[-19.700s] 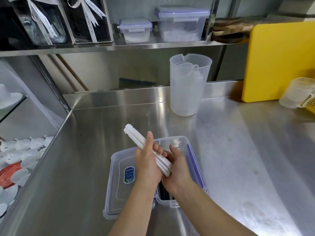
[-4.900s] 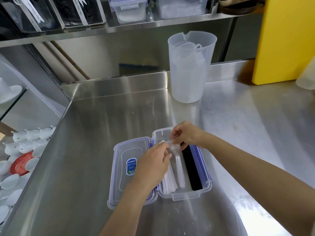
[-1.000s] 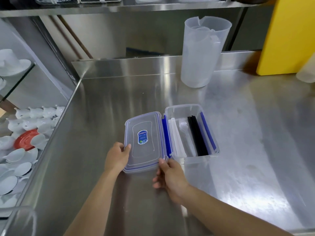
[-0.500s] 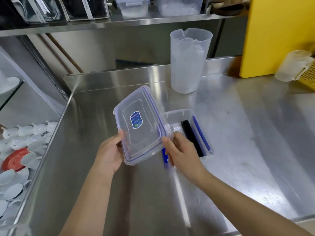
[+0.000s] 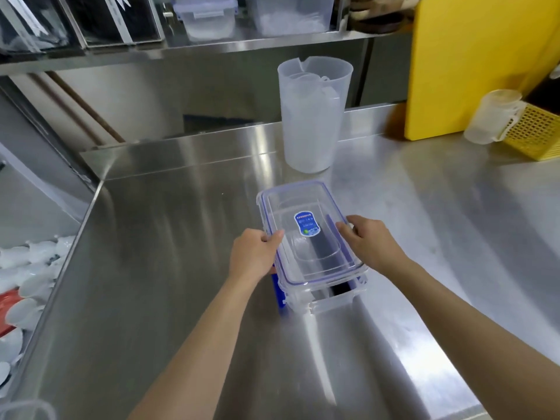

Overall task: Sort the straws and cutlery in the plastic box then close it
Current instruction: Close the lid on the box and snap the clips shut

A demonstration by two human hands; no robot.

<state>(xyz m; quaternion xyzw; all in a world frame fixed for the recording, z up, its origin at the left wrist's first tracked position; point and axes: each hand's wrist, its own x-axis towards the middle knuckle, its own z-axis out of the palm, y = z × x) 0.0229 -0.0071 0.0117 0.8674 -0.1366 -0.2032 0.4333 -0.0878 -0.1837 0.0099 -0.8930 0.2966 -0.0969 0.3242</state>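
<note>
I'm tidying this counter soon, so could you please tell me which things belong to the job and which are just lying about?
In use:
lid, held by the left hand and right hand
plastic box
black straws inside it

Just lying about:
clear jug
yellow board
yellow basket
small measuring cup

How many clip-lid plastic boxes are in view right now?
3: the box on the counter under both hands, plus a small box and a larger box on the shelf. Others may be out of frame.

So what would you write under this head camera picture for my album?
Both hands, left and right, set the clear lid onto the plastic box on the steel counter.
</note>
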